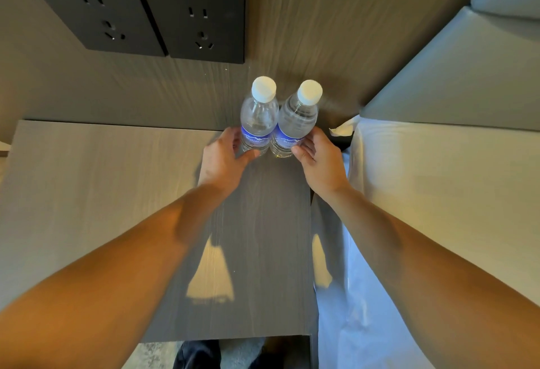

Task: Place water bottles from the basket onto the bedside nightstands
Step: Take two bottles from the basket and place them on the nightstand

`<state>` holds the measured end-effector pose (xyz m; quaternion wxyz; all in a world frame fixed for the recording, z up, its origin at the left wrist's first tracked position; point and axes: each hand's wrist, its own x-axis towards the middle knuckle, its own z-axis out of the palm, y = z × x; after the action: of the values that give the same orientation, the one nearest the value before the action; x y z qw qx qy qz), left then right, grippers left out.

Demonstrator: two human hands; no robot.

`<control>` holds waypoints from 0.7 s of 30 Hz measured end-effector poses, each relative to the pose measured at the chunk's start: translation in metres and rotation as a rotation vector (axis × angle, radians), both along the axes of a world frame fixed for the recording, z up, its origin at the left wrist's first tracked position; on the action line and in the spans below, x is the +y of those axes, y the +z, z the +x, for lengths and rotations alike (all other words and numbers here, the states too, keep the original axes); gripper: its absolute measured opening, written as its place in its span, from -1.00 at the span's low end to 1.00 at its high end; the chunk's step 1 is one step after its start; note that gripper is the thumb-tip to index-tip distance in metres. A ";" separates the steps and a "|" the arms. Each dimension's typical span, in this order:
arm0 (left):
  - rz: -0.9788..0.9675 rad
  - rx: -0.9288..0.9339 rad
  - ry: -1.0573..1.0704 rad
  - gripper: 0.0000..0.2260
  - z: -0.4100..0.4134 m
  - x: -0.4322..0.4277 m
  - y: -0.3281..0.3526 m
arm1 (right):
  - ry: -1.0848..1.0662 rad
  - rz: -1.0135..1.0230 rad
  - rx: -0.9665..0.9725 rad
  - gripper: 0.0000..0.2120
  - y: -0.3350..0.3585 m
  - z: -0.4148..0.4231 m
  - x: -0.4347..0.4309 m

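Two clear water bottles with white caps and blue labels stand upright side by side at the back of the grey wooden nightstand, close to the wall. My left hand wraps its fingers around the lower part of the left bottle. My right hand holds the lower part of the right bottle, which leans slightly to the right. The two bottles touch each other. No basket is in view.
Two black wall sockets sit on the wall above the nightstand. A bed with white sheets and a grey padded headboard lies directly to the right. A white tissue pokes up beside the bed.
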<state>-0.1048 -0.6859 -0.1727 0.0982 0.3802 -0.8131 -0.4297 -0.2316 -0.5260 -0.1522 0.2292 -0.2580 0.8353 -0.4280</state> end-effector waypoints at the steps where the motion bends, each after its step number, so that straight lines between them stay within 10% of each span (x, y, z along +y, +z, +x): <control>1: -0.003 -0.001 0.005 -0.54 0.000 0.001 0.000 | 0.007 0.003 0.004 -0.57 -0.001 -0.001 0.001; 21: 0.080 -0.180 -0.002 -0.50 0.020 0.012 0.015 | -0.131 0.227 0.025 -0.43 0.018 0.035 0.023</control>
<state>-0.0853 -0.6739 -0.1579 0.0089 0.4203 -0.8011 -0.4260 -0.1966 -0.5030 -0.1346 0.2181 -0.1804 0.8962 -0.3416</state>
